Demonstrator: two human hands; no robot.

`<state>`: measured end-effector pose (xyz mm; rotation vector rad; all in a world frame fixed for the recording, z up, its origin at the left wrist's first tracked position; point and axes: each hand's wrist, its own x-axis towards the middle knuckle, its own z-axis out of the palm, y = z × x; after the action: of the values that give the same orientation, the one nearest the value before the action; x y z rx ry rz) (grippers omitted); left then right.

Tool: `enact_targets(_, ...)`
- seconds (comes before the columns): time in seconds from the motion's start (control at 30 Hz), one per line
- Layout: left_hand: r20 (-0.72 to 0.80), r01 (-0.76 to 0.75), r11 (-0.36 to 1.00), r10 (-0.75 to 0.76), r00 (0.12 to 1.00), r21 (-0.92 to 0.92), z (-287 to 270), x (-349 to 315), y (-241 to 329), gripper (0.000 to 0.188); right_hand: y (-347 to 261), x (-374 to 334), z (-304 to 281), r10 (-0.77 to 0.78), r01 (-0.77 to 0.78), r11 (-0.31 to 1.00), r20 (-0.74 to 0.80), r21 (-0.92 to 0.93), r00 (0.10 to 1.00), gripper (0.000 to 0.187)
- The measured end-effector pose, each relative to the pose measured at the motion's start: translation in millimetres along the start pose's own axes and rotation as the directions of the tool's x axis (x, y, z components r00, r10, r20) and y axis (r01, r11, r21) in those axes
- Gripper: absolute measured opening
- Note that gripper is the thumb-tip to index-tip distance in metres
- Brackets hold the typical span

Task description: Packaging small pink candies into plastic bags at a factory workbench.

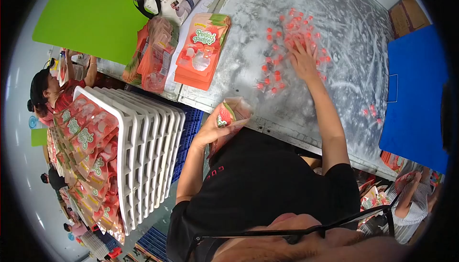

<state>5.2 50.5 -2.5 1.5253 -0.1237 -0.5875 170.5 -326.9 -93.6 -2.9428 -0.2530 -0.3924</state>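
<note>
My left hand [206,132] is closed round a red and green candy pouch [228,116] at the table's near edge. The pouch's mouth gapes upward; how full it is cannot be seen. My right hand [304,62] lies with fingers spread on a loose heap of red candies in clear wrappers [276,76], farther back on the metal table [248,37]. Some candies are hidden beneath the palm. Between the two hands is bare metal. Left of the heap, a stack of flat pouches [201,51] of the same print lies fanned slightly.
Bundled pouches [155,58] and a tote bag [184,3] lie at the left. White crates [143,152], nested together and heaped with pouches, stand beside my left arm. A green board [91,18] and a blue board [416,99] flank the table. Several stray candies [372,112] lie right. Other people work nearby.
</note>
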Motion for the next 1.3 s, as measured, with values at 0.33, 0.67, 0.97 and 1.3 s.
enact_targets(0.33,-0.072,-0.021,0.99,0.011,0.997,-0.139,-5,-8,1,0.089,-72,-59,-34,-0.158,0.222,0.903,-0.195,0.367,0.968,0.027)
enact_targets(0.67,-0.118,-0.02,0.996,0.01,0.993,-0.083,-7,-8,-3,0.088,-59,-96,-18,0.059,0.052,0.874,-0.21,0.483,0.976,0.021)
enact_targets(0.97,-0.098,-0.001,0.993,-0.011,0.995,-0.118,-10,-10,-3,0.086,-34,-98,-15,0.062,0.057,0.831,-0.194,0.554,0.979,0.029)
enact_targets(1.3,-0.098,-0.013,0.997,0.006,0.995,-0.07,-4,-6,4,0.083,-65,-89,-40,-0.076,0.119,0.961,-0.175,0.251,0.982,0.051)
